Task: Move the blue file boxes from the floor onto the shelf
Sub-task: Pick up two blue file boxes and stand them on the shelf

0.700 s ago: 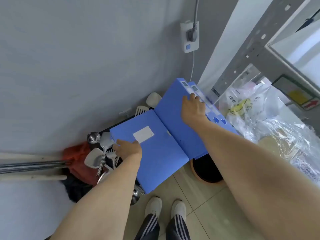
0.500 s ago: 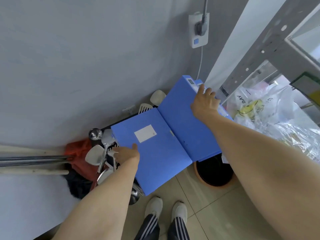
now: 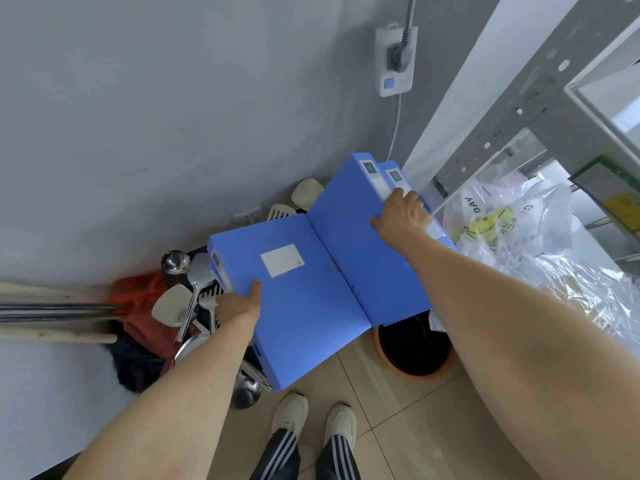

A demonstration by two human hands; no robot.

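Note:
I hold two stacks of blue file boxes up in the air, above the floor. My left hand point(image 3: 240, 303) grips the left edge of the left stack point(image 3: 298, 306), whose top box bears a white label. My right hand point(image 3: 403, 214) clasps the spine side of the right stack point(image 3: 360, 244), two boxes with white spine labels showing. The two stacks touch along their inner edges. The grey metal shelf point(image 3: 512, 109) stands at the right, its post just beyond the right stack.
Under the boxes, by the grey wall, lie ladles and spatulas point(image 3: 183, 299), a red bag point(image 3: 138, 299) and a steel bowl point(image 3: 246, 393). An orange-rimmed black basin point(image 3: 415, 351) sits on the tile floor. Plastic bags point(image 3: 519, 230) fill the lower shelf. A power strip point(image 3: 396, 60) hangs on the wall.
Both hands have lifted the blue boxes higher and a little toward the shelf. My right hand has shifted along the right stack's spine edge.

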